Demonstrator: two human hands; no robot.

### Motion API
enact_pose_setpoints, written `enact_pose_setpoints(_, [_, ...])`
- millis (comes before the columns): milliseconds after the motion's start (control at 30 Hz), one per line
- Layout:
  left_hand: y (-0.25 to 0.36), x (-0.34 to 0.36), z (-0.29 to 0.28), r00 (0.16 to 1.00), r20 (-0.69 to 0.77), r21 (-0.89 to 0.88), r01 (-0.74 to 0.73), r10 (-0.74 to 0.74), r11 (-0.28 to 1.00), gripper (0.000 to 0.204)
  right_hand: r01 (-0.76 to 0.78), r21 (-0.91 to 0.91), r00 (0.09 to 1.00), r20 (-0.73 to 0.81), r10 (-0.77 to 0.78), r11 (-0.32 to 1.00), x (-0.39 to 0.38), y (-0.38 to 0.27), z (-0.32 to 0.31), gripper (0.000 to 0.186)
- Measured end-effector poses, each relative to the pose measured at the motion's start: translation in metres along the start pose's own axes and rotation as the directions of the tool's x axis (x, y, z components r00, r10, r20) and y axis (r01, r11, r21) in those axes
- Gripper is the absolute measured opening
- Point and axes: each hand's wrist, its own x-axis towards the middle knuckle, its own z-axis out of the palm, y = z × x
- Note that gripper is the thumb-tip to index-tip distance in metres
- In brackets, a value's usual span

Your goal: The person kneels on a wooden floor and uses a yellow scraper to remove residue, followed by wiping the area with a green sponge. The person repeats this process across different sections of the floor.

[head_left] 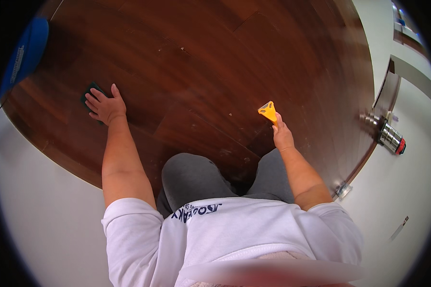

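A dark brown wood-plank surface (210,71) fills the middle of the view. At the left, my left hand (107,106) lies flat with fingers spread on a dark green scouring pad (87,97); part of the pad is hidden under the fingers. My right hand (283,135) is closed round the handle of a yellow scraper (268,111), whose wide flat head points away from me, up and to the left. The scraper is over the wood, but whether its edge touches cannot be told.
Small pale crumbs (182,49) are scattered on the wood. A blue object (28,52) stands at the far left. Past the right edge are a shiny metal canister (391,138) with a red end, a clear object (343,190) and a thin tool (400,227) on the pale floor (383,205).
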Motion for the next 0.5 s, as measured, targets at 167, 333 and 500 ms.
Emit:
enact_pose_setpoints(167, [0.0,-0.001,-0.001,1.0,0.002,-0.013,-0.005,0.005,1.0,0.073,0.062,0.064,0.997,-0.056,-0.059,0.996,0.016,-0.025,0.001,0.051])
enact_pose_setpoints(333, [0.001,0.002,-0.003,1.0,-0.012,0.002,-0.013,0.013,1.0,0.073,0.181,-0.015,0.978,-0.103,-0.182,0.983,0.026,-0.039,0.0,0.052])
enact_pose_setpoints(500, [0.001,-0.003,-0.003,1.0,-0.019,-0.004,-0.022,0.022,1.0,0.074,0.06,-0.02,0.996,-0.064,-0.062,0.998,0.019,-0.039,-0.004,0.052])
